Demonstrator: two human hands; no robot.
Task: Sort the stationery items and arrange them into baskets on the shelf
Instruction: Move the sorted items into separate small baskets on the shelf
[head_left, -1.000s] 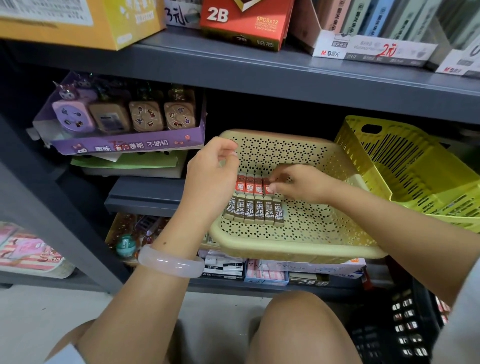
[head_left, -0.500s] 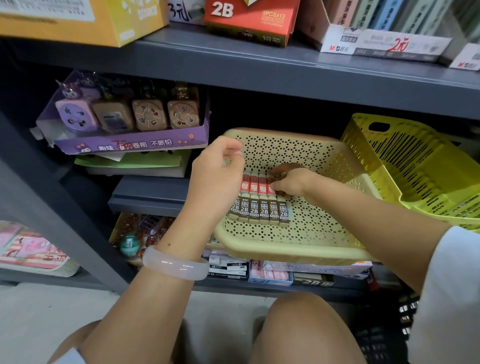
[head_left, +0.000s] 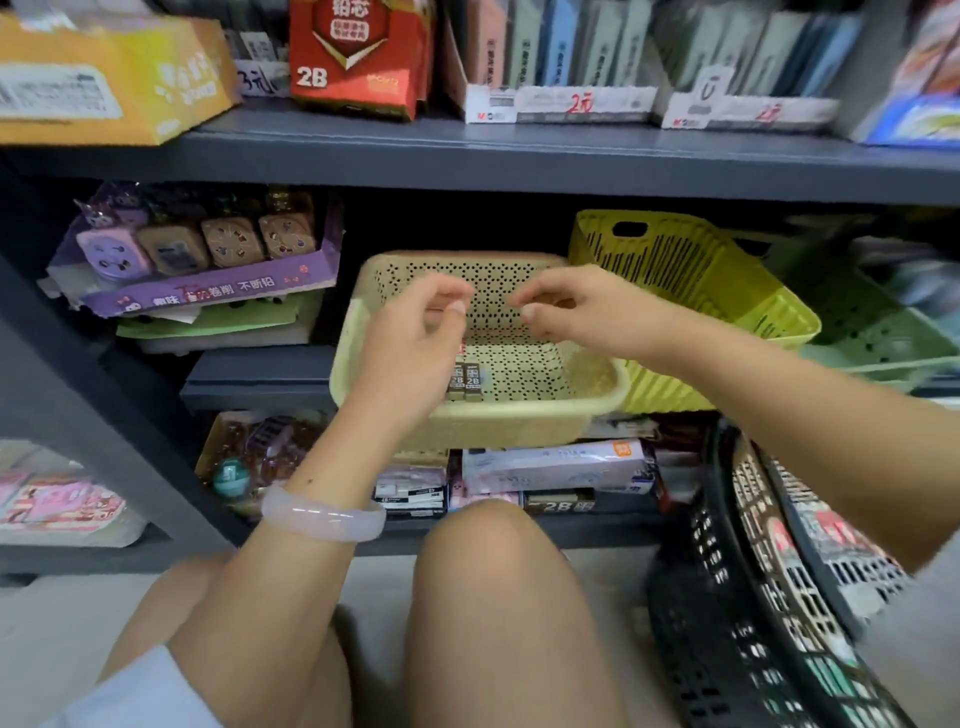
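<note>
Lengthwise, lead boxes (head_left: 465, 382) toward viewer

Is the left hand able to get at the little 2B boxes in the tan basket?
Probably yes. The left hand hovers, holding nothing, right above the 2B boxes, which lie uncovered on the floor of the tan basket. The basket has no lid, and the right hand is off to the side.
</note>
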